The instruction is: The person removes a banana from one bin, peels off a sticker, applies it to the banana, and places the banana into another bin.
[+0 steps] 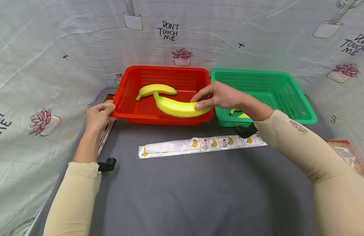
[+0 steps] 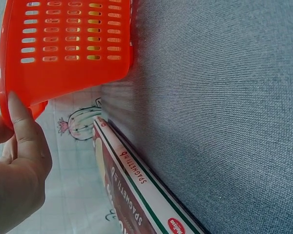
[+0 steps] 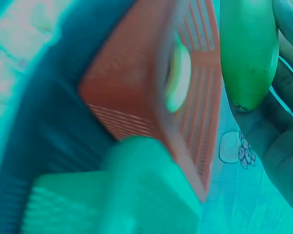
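My right hand [image 1: 221,95] grips a yellow banana [image 1: 182,107] near one end, its stem pointing left, over the right part of the red basket [image 1: 158,118]. A second banana [image 1: 156,88] lies inside that basket, toward the back left. In the right wrist view the held banana [image 3: 249,53] is tinted green, with fingers curled round it. My left hand [image 1: 99,116] pinches the red basket's front left corner; the left wrist view shows thumb and fingers on the rim [image 2: 5,87].
A green basket [image 1: 305,101] stands at the right, with yellow pieces [image 1: 243,115] partly hidden by my right arm. In front lies a strip of banana stickers [image 1: 199,146]. A spaghetti box [image 2: 141,180] is beside the left hand. A package [image 1: 347,154] sits far right.
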The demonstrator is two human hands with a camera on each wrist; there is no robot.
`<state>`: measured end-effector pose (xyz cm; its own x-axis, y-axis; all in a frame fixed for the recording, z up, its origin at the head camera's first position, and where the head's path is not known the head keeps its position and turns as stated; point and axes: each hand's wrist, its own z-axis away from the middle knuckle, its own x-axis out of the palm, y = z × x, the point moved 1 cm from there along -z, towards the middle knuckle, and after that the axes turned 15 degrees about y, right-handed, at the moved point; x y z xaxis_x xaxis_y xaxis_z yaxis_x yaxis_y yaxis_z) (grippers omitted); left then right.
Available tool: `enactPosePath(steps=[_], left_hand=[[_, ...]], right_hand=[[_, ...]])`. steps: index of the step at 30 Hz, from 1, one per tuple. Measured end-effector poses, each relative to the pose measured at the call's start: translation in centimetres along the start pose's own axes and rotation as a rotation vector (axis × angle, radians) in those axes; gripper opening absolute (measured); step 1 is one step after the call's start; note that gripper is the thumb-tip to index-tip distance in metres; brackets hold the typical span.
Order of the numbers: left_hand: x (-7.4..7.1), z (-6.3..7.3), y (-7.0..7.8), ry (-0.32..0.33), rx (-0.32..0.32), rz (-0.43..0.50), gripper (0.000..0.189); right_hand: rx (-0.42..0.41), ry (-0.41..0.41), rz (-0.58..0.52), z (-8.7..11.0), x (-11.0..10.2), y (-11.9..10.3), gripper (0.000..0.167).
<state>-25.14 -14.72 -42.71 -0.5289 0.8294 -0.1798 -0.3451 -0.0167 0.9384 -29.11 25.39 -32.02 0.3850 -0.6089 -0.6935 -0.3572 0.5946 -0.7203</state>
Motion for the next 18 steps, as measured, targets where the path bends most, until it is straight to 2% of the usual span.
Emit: enactPosePath(steps=[8, 11, 18], left_hand=[[-0.6, -0.5, 0.3, 0.019, 0.004, -0.014, 0.021], [-0.4, -0.5, 0.3, 0.023, 0.004, -0.045, 0.021], [0.3, -0.2, -0.1, 0.020, -0.039, -0.014, 0.020]], right_hand=[[-0.042, -0.053, -0.091, 6.7, 2.0, 1.9, 0.028], [-0.026, -0.055, -0.103, 9.0, 2.8, 3.2, 0.028], [0.053, -0.033, -0.124, 14.5, 4.9, 7.0, 0.030]])
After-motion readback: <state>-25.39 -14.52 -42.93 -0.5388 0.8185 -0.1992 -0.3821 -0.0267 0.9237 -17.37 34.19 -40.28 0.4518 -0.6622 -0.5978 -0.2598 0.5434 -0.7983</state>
